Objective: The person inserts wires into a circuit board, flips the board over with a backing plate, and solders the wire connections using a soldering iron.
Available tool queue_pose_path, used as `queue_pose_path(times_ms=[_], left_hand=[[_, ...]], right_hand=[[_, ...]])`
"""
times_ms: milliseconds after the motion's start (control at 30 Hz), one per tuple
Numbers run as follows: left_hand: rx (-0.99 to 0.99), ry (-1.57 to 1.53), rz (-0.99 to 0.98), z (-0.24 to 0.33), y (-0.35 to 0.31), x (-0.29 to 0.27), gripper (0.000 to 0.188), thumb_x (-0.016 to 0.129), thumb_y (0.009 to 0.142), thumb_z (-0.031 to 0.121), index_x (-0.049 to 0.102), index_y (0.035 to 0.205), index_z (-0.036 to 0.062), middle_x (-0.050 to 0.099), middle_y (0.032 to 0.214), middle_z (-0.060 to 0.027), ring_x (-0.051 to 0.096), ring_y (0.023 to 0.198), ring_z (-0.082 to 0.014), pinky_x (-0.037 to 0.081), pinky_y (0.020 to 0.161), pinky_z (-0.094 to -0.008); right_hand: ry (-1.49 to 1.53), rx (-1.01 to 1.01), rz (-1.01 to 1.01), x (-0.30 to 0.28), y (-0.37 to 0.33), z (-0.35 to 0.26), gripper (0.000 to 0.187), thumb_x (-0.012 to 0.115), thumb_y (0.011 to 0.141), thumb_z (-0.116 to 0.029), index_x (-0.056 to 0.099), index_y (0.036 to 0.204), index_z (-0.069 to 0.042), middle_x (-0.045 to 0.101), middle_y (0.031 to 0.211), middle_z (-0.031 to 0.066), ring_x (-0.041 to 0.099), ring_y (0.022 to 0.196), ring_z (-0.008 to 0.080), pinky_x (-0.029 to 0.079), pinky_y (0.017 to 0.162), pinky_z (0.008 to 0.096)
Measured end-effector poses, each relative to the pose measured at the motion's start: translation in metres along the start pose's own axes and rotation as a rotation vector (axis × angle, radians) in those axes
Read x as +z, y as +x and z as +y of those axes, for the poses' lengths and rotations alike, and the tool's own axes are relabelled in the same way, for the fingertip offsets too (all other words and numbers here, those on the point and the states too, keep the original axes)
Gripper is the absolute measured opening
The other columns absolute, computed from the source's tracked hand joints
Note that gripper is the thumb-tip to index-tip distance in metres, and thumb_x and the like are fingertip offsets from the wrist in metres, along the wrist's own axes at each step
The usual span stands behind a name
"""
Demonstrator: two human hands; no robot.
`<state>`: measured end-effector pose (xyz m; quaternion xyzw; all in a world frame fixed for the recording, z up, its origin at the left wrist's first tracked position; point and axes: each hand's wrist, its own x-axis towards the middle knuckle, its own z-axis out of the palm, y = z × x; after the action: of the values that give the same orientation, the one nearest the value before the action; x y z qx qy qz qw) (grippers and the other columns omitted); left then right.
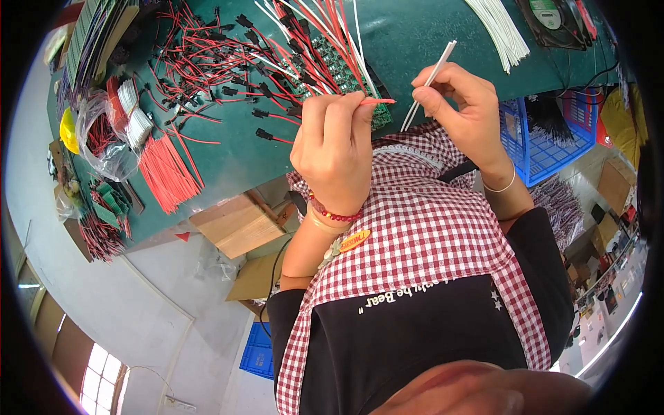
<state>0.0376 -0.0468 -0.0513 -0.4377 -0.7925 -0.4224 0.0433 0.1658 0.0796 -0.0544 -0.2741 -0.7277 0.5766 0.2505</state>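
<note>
My left hand [332, 149] pinches a short red wire [377, 102] whose tip points right, just above the edge of a green circuit board [339, 69]. My right hand [460, 111] grips a thin pair of white wires [432, 76] that slant up to the right. The two hands are close together over the front edge of the green table [415, 34]. Several red and white wires stick up from the circuit boards behind my left hand. A red bead bracelet is on my left wrist and a thin bangle on my right.
Loose red-and-black connector leads [207, 62] cover the table's left part. A bundle of cut red wires [166, 173] and a plastic bag [104, 138] lie further left. White wires [501, 31] and a fan [553, 17] sit top right. A blue crate [546, 131] and cardboard boxes [235, 225] stand below.
</note>
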Motion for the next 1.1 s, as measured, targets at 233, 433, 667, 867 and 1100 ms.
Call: queue_pose_path(times_ms=[233,433,667,867,1100], left_hand=[[-0.046,-0.010,-0.062,0.004,0.001,-0.001,0.027,0.078,0.075,0.008,0.064,0.097,0.0026,0.056,0.074,-0.0049,0.058,0.061,-0.0191,0.044,0.052,-0.0311],[-0.254,-0.256,-0.064,0.006,0.000,-0.007,0.024,0.077,0.078,0.005,0.063,0.098,0.0015,0.061,0.077,-0.0055,0.059,0.062,-0.0131,0.047,0.052,-0.0259],[-0.158,-0.253,-0.004,0.002,-0.001,-0.009,0.019,0.077,0.078,0.003,0.061,0.088,0.0017,0.065,0.081,-0.0086,0.061,0.063,-0.0161,0.048,0.053,-0.0266],[-0.066,-0.171,-0.014,0.004,-0.003,-0.007,0.020,0.078,0.074,0.002,0.062,0.086,0.0029,0.065,0.080,-0.0098,0.063,0.068,-0.0243,0.049,0.058,-0.0315],[-0.059,-0.178,-0.016,0.003,-0.004,-0.005,0.020,0.078,0.074,0.002,0.062,0.086,0.0034,0.064,0.080,-0.0089,0.063,0.069,-0.0244,0.049,0.059,-0.0323]], right_hand=[[0.008,-0.030,0.023,0.006,0.000,0.002,0.010,0.071,0.084,-0.002,0.064,0.090,0.003,0.068,0.083,0.0059,0.063,0.069,0.0093,0.051,0.061,0.0227],[-0.028,-0.089,0.048,0.010,-0.001,0.007,0.010,0.071,0.084,-0.001,0.064,0.090,0.003,0.067,0.084,0.0069,0.062,0.067,0.0109,0.050,0.060,0.0233],[-0.145,-0.209,0.083,0.012,0.003,0.012,0.010,0.072,0.083,-0.001,0.065,0.089,0.002,0.066,0.081,0.0075,0.061,0.064,0.0127,0.049,0.057,0.0242],[-0.230,-0.295,0.090,0.012,0.003,0.009,0.012,0.072,0.081,-0.001,0.063,0.088,0.001,0.065,0.080,0.0085,0.062,0.062,0.0157,0.048,0.055,0.0256],[-0.247,-0.357,0.059,0.014,0.000,0.006,0.013,0.073,0.080,0.000,0.063,0.089,0.001,0.065,0.079,0.0090,0.062,0.061,0.0170,0.048,0.054,0.0262]])
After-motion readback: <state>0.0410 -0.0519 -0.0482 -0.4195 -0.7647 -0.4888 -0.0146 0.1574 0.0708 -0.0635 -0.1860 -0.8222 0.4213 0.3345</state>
